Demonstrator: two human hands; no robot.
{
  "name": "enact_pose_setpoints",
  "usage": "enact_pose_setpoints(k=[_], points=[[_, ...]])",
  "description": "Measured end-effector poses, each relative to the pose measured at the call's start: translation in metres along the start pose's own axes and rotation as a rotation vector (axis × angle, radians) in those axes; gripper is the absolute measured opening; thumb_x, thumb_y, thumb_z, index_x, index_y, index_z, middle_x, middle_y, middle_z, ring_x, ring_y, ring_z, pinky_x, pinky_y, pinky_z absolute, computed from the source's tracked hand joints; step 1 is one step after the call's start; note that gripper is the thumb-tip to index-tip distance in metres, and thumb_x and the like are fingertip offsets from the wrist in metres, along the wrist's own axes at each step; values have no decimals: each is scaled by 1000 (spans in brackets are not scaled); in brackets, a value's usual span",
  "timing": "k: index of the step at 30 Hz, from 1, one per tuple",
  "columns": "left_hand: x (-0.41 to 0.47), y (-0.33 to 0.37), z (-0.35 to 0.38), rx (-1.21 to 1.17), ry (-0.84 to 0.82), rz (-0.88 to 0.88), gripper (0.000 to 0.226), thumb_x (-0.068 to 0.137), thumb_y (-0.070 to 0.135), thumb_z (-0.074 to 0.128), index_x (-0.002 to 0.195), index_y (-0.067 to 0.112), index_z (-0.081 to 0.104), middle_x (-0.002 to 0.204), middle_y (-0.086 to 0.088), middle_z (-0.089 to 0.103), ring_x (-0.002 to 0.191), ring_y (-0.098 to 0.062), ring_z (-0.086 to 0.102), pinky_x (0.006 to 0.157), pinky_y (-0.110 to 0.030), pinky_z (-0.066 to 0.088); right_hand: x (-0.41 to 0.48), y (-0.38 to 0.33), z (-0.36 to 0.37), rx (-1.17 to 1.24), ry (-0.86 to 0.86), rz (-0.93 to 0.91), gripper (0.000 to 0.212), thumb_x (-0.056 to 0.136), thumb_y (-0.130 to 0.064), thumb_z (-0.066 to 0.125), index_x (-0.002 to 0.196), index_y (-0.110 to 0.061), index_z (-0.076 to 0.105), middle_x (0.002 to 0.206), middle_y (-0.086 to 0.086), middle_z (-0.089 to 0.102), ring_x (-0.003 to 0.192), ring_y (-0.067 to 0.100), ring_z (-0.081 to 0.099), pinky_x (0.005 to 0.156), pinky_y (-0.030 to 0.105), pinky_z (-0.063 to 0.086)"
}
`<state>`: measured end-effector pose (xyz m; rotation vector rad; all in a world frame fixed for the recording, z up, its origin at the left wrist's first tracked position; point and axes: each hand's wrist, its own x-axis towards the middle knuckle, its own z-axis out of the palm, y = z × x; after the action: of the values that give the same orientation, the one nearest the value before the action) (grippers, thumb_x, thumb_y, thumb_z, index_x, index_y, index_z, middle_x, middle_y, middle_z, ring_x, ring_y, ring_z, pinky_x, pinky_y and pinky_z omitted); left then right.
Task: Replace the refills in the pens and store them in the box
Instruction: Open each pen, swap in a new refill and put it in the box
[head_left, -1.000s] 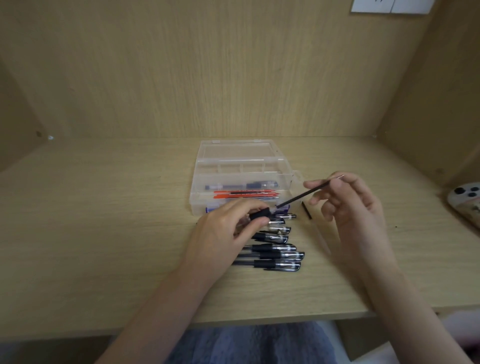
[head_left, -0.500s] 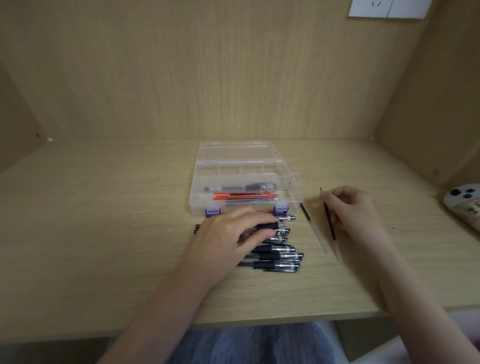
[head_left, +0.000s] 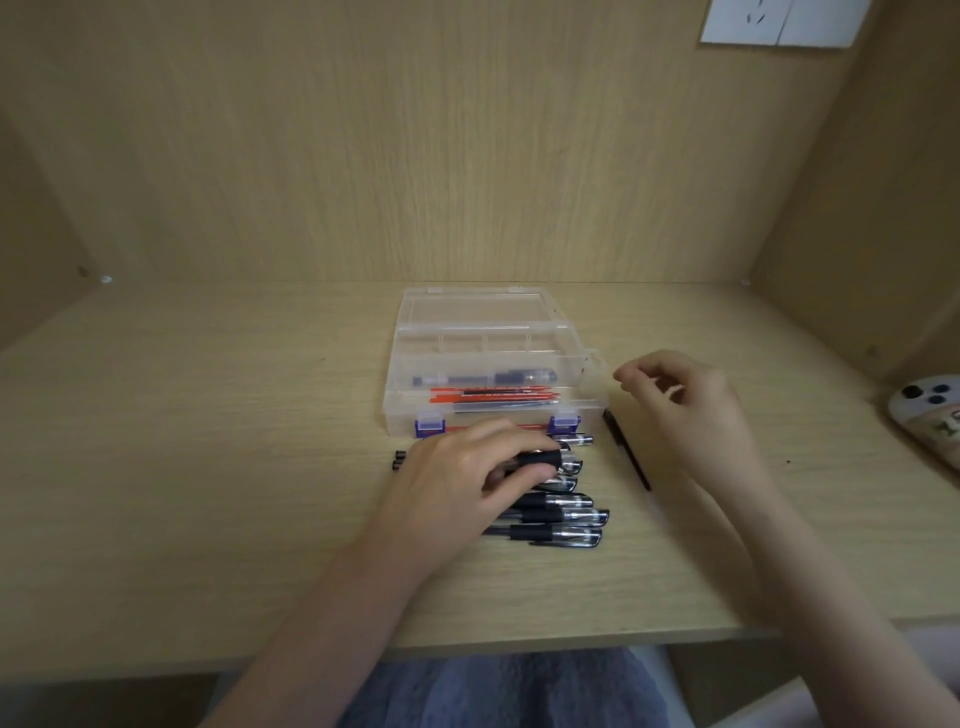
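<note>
Desk (head_left: 208, 467), black refill (head_left: 626, 449) now dropped, right hand (head_left: 685, 410) empty, left hand (head_left: 467, 478) gripping pen (head_left: 540, 460)

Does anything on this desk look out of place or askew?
Only mildly: one thin black refill lies alone and slanted, right of the neat pen row where the left hand grips a pen. Nothing looks spilled or broken.
</note>
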<state>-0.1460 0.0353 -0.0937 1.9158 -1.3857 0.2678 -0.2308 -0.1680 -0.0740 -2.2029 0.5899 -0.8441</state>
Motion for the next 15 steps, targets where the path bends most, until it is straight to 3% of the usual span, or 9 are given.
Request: enact_pose_setpoints(k=[3, 7, 10, 15], points=[[0, -1, -1, -2, 15, -8, 29, 89, 46, 48, 108, 32, 65, 90, 22, 60, 72, 1, 57, 63, -16, 48, 5, -13, 7, -83, -216, -139, 19, 90, -41, 50, 92, -33, 68, 94, -7, 63, 88, 0, 47, 73, 16, 33], [1, -2, -3, 10, 132, -56, 26, 90, 42, 49, 105, 28, 65, 88, 22, 57, 72, -1, 56, 62, -18, 48, 10, -24, 27, -326, -389, -310, 33, 96, -41, 41, 88, -22, 66, 81, -6, 61, 97, 18, 43, 86, 31, 27], [1, -4, -4, 46, 197, -106, 29, 89, 43, 48, 104, 26, 66, 86, 19, 61, 69, -3, 56, 60, -19, 47, 11, -25, 33, -483, -430, -371, 29, 99, -42, 33, 84, -30, 54, 74, -12, 49, 94, 17, 40, 85, 32, 23], [2, -4, -2, 58, 184, -105, 27, 88, 42, 49, 102, 28, 67, 80, 23, 53, 66, 8, 48, 60, -15, 43, 10, -22, 41, -593, -429, -428, 42, 97, -49, 30, 97, -22, 62, 88, -12, 48, 95, 14, 37, 81, 29, 17]])
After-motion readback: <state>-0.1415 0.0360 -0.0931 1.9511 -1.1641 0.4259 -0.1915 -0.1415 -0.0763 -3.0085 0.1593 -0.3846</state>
